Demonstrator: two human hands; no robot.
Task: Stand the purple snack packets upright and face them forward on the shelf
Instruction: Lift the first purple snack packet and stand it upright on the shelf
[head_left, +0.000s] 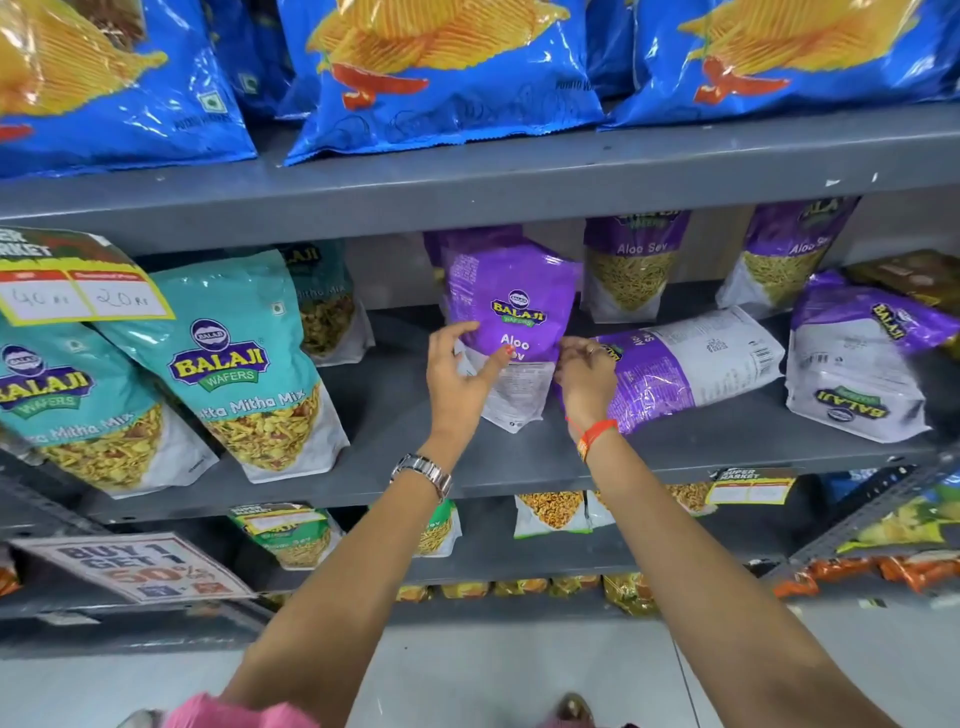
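Grey shelf (395, 415), middle tier: purple packets of Aloo Sev, five in clear view.

Front packet (511, 312): upright, logo forward, just right of the shelf's middle, its lower part behind both hands. A further purple packet edge shows behind its top.

Left hand (457, 371): fingers spread and loosely curved, resting against the front packet's left lower edge, one fingertip on its face; no closed hold. Steel watch (422, 474) on the wrist.

Right hand (584, 376): fingers curled at the gap between the front packet and the lying packet (691, 366); which of the two it holds, I cannot tell. Orange thread (597, 436) on the wrist.

Lying packet: flat on its side, back label up, just right of the right hand.

Right packet (857, 364): slumped, logo upside down, near the shelf's right end.

Rear packets: two upright against the back, one (631, 265) behind the lying packet, one (784, 249) further right, both facing forward.

Left section: teal mix packets (228, 358), upright, with a price tag (78, 283) over them.

Upper tier: blue wafer bags (447, 73).
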